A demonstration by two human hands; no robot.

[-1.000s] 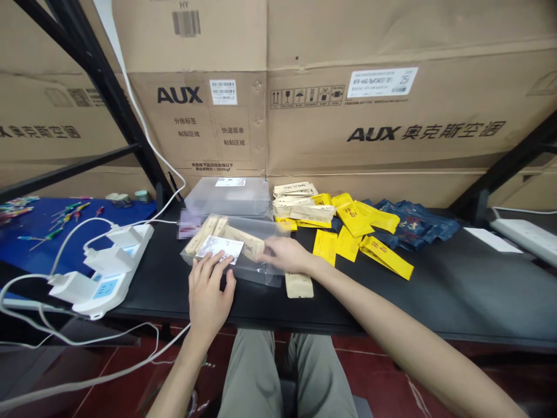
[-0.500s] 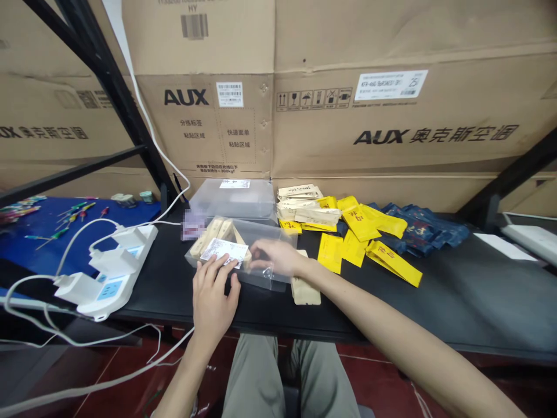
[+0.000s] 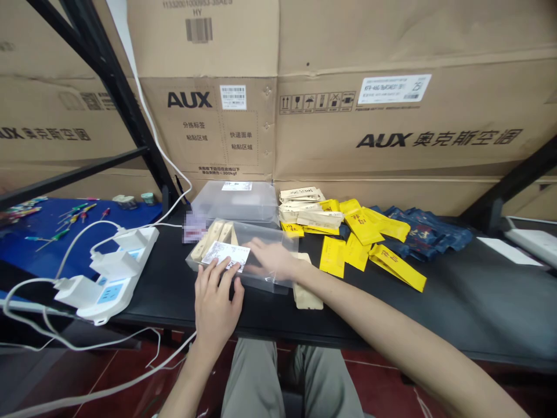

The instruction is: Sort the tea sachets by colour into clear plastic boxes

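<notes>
A clear plastic bag (image 3: 261,280) lies near the table's front edge, with several beige packets (image 3: 214,237) in its left part and a white label (image 3: 227,254) on top. My left hand (image 3: 219,296) rests on the bag's front edge at the label, fingers spread. Inside the bag's right opening is my right hand (image 3: 270,258), seen partly through the plastic; its fingertips are blurred, and whether they hold anything cannot be made out. A beige packet (image 3: 308,295) lies partly under my right wrist.
Behind the bag is a translucent box (image 3: 235,203). Beige packets (image 3: 319,217), yellow packets (image 3: 333,255) and dark blue packets (image 3: 429,229) lie to the right. A white power strip (image 3: 126,278) with cables and a blue mat (image 3: 21,244) are at the left.
My right hand's fingers have straightened and come away from the beige packets inside the bag. My left hand stays on the bag. The view has shifted slightly.
</notes>
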